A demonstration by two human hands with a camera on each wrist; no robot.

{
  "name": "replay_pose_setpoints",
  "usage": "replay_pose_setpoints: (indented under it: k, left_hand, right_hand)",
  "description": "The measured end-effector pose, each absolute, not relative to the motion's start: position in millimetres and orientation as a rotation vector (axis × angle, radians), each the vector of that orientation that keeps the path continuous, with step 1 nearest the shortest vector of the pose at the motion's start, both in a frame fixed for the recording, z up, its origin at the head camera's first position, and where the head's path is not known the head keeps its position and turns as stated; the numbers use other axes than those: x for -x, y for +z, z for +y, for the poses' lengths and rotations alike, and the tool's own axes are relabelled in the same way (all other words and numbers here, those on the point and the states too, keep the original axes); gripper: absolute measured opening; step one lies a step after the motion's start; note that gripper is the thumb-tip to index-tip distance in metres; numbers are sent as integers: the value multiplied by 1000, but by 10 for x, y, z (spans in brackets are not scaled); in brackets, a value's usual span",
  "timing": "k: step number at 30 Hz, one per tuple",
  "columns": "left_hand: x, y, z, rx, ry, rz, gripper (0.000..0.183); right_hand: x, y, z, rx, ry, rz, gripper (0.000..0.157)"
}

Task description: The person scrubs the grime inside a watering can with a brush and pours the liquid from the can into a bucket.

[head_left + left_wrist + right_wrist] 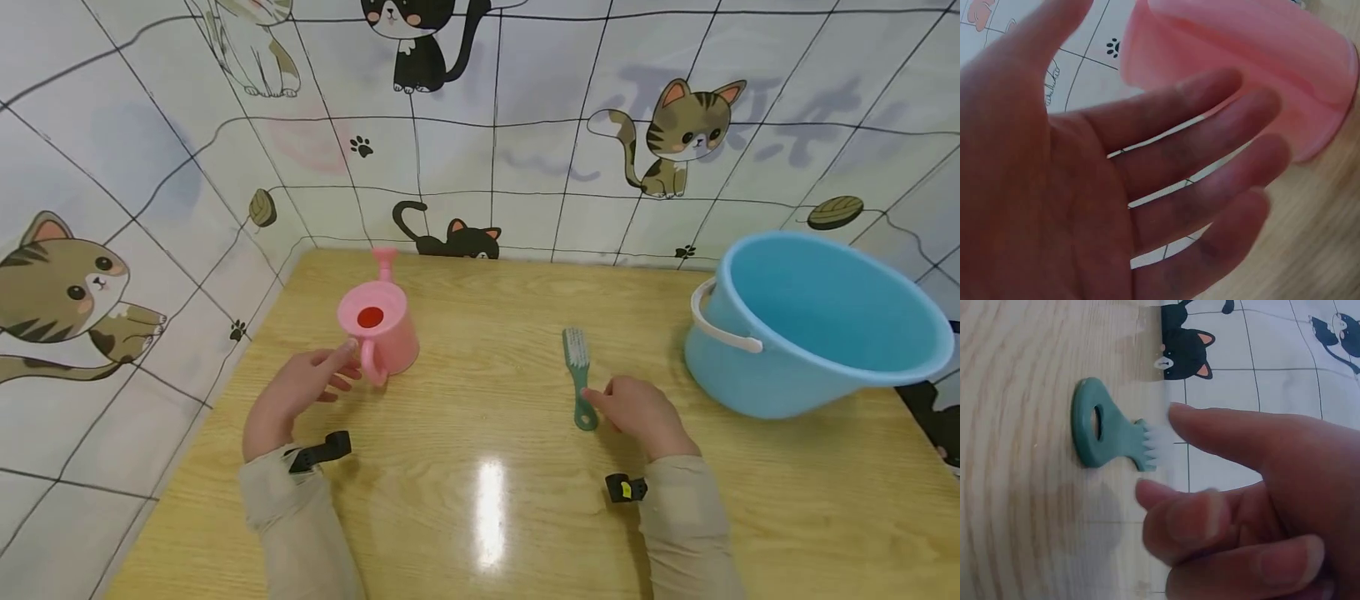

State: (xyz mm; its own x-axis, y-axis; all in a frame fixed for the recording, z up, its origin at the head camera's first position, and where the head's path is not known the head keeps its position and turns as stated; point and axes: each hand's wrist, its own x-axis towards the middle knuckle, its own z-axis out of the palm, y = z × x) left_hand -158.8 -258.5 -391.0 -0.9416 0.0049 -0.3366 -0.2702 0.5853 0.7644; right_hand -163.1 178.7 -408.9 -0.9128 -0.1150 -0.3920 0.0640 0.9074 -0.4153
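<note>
A pink toy watering can point(396, 337) stands upright at the table's back left, its spout away from me and its handle toward me. Beside that handle is my left hand point(311, 379), fingers spread and apart from each other. In the left wrist view its palm point(1041, 187) is bare, with the watering can point(1297, 81) just beyond the fingertips. A small green brush point(581, 379) lies with its pale bristles up. My right hand point(637, 412) hovers at the brush's handle. The right wrist view shows a gap between thumb and fingers point(1197, 519), and the brush point(1107, 428) lies outside it.
A large light blue bucket point(787, 375) with a white handle point(723, 329) stands at the right. The wooden table point(480, 433) meets a wall covering point(525, 158) printed with cats at the back and left.
</note>
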Motion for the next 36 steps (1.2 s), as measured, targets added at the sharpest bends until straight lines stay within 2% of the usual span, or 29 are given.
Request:
replay_pose_setpoints:
  k: [11,20,36]
  left_hand:
    - [1615,-4017,-2590,101,1318,2468,58]
    - [1616,-3981,-2501,7,1336,2462,38]
    - [1644,-3982,-2429,-2,1433,2404,37]
  right_hand:
    - [1618,-4113,1720,13,-484,2663,43]
    - [1591,-4154,1703,3,-446,2661,44]
    - [1586,-4172,1683,-16,-426,2657,43]
